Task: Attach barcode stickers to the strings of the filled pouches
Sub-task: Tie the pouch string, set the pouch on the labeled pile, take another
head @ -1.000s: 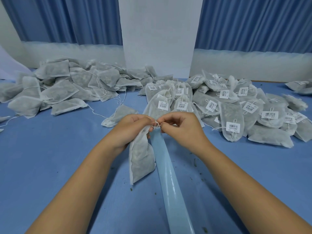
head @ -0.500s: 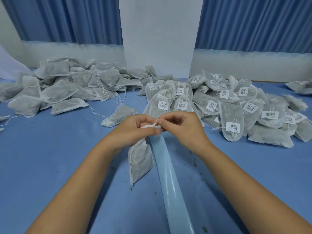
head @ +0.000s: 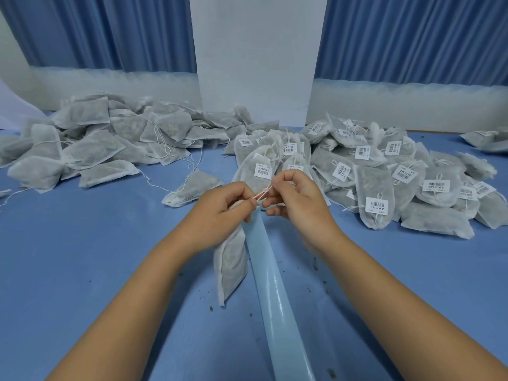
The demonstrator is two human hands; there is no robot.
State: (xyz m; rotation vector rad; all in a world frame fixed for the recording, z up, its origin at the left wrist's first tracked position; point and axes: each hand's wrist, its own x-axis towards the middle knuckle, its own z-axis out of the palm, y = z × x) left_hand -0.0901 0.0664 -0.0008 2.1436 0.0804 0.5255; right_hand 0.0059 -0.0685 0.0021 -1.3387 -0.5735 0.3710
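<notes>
A grey filled pouch (head: 230, 264) hangs from my left hand (head: 220, 211), which grips its gathered neck. My right hand (head: 297, 198) pinches the pouch's white string (head: 262, 194), drawn taut between the two hands above the table. A long pale blue backing strip (head: 275, 292) runs from under my hands toward the near edge. No sticker shows on this string.
A heap of unlabelled pouches (head: 90, 144) lies at the back left. Pouches with barcode stickers (head: 376, 174) are piled at the back right, one loose pouch (head: 192, 188) just left of my hands. The blue table (head: 82, 257) carries small crumbs. Blue curtains and a white panel stand behind.
My right hand has lifted and pulled the string up and to the right, stretching it out from the pouch neck. The pouch has risen slightly with my left hand.
</notes>
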